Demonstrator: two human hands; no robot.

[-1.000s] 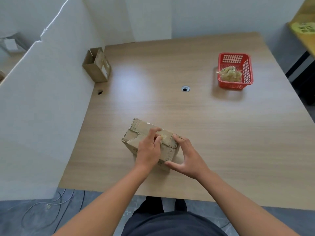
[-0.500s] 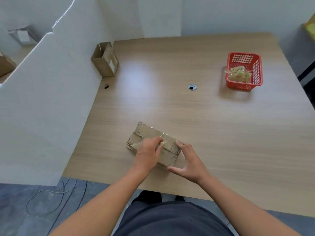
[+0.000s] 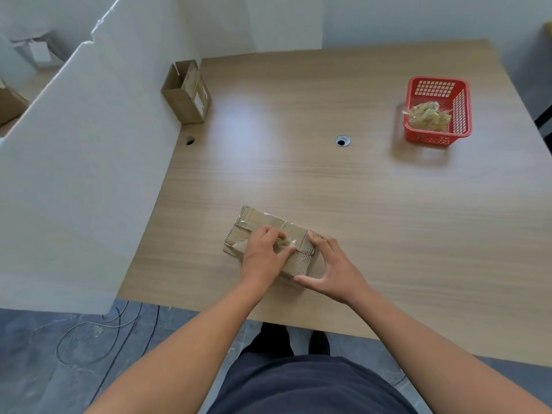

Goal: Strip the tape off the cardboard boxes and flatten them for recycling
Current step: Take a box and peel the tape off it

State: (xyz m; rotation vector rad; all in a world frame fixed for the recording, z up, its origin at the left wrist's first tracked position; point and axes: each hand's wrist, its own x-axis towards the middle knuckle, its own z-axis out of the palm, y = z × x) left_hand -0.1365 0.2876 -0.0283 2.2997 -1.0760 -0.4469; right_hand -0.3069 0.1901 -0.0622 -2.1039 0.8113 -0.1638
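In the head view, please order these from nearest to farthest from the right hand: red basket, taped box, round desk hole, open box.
1. Taped box: held by the right hand, near edge.
2. Desk hole: straight ahead, mid-table.
3. Red basket: far right.
4. Open box: far left corner.

We're in bright, even overhead light. A soft white glare blooms on the wooden table (image 3: 373, 219), the red basket (image 3: 430, 139) drops a faint shadow towards us, wide-angle bend curves the edges, and detail runs slightly soft.
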